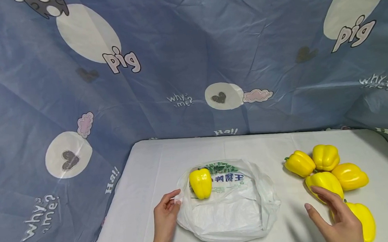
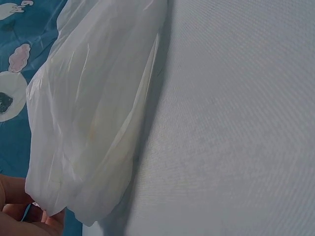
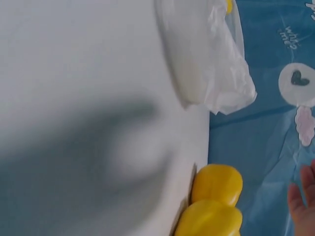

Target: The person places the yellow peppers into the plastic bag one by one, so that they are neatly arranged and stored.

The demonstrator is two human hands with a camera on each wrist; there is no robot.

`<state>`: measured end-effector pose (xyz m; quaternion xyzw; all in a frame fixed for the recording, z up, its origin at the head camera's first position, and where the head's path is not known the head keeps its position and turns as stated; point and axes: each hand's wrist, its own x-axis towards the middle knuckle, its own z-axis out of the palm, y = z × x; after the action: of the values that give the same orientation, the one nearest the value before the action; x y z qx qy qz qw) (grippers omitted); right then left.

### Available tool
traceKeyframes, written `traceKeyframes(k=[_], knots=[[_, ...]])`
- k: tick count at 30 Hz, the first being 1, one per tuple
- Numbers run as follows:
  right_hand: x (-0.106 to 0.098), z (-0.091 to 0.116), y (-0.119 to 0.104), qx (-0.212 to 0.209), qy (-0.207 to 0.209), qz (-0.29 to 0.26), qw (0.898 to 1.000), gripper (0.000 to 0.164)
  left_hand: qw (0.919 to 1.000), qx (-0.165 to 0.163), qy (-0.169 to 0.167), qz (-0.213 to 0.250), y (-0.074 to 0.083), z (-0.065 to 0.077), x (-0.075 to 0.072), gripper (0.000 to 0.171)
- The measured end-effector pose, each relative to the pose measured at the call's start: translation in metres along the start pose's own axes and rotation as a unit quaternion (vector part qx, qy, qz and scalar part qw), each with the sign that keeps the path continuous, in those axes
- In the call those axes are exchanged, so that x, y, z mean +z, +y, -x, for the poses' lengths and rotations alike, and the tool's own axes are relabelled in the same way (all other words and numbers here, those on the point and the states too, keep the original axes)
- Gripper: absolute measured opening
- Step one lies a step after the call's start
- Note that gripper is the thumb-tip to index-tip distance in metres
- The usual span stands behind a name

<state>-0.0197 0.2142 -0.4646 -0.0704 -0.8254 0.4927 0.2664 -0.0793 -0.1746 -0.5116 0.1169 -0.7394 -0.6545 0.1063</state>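
A white plastic bag (image 1: 227, 217) with green and blue print lies opened wide on the table, and one yellow bell pepper (image 1: 201, 183) sits inside at its left. My left hand (image 1: 167, 215) pinches the bag's left rim between thumb and fingers; the left wrist view shows the bag's side (image 2: 93, 113) hanging from those fingers. Over at the right, my right hand (image 1: 338, 216) hovers with thumb and fingers spread and nothing between them. It overlaps the nearer peppers of a group of yellow bell peppers (image 1: 323, 183) in the head view.
The table (image 1: 250, 145) is covered in white. Behind it and along the left hangs a blue printed cloth (image 1: 175, 61). In the right wrist view, two yellow peppers (image 3: 209, 219) and the bag's side (image 3: 216, 64) stand near the cloth.
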Motion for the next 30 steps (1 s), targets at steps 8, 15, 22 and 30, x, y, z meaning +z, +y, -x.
traceKeyframes(k=[8, 15, 22, 30], knots=[[-0.011, 0.004, 0.005, 0.065, 0.037, 0.097, 0.992, 0.06, 1.0, 0.005, 0.001, -0.005, 0.002, 0.001, 0.001, 0.033], [-0.024, 0.004, 0.016, 0.036, 0.07, 0.132, 0.988, 0.06, 0.9999, 0.005, 0.001, -0.009, 0.002, 0.0, 0.0, 0.033], [-0.035, 0.004, 0.024, 0.091, 0.059, 0.178, 0.978, 0.066, 0.9999, 0.011, 0.004, -0.001, 0.001, 0.0, 0.001, 0.033], [-0.046, 0.003, 0.034, 0.123, 0.051, 0.208, 0.969, 0.068, 0.9999, 0.012, 0.005, 0.003, 0.001, 0.001, 0.001, 0.033]])
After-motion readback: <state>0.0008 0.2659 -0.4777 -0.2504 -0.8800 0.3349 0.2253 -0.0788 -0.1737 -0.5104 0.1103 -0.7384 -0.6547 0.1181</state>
